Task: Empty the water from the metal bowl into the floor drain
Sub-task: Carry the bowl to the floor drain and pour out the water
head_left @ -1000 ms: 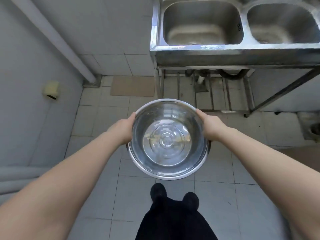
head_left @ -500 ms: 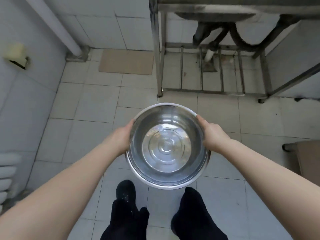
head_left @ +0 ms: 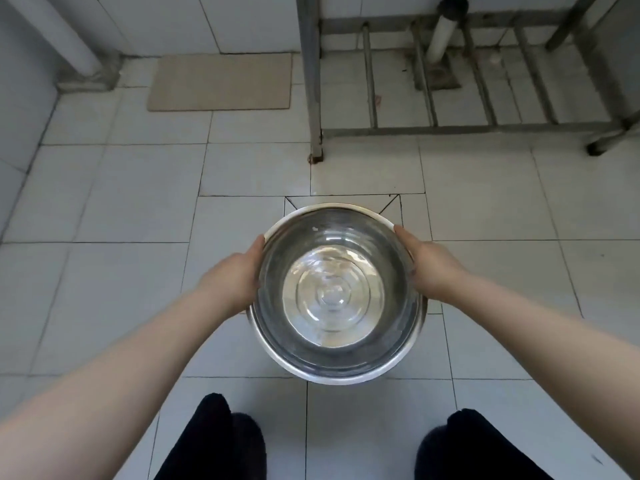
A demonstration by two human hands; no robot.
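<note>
I hold the round metal bowl [head_left: 336, 296] level over the tiled floor, a shallow layer of clear water rippling in its bottom. My left hand [head_left: 235, 278] grips its left rim and my right hand [head_left: 433, 271] grips its right rim. Behind the bowl's far edge, diagonal cut lines [head_left: 389, 204] mark a square of floor tiles; its centre is hidden by the bowl. Further off, a dark floor drain [head_left: 440, 72] lies under the sink frame, with a white pipe [head_left: 441, 32] ending in it.
The steel sink stand's leg [head_left: 313, 98] and low rack bars [head_left: 485, 126] stand ahead to the right. A beige mat [head_left: 221, 81] lies by the back wall, a thick wall pipe [head_left: 65, 36] at the far left. My dark-shod feet [head_left: 221, 441] are spread below the bowl.
The view has tipped down and closer to the floor; the sink basins left the frame. The bowl stays in both hands, now lower over the cut-tile square, and my feet are wider apart.
</note>
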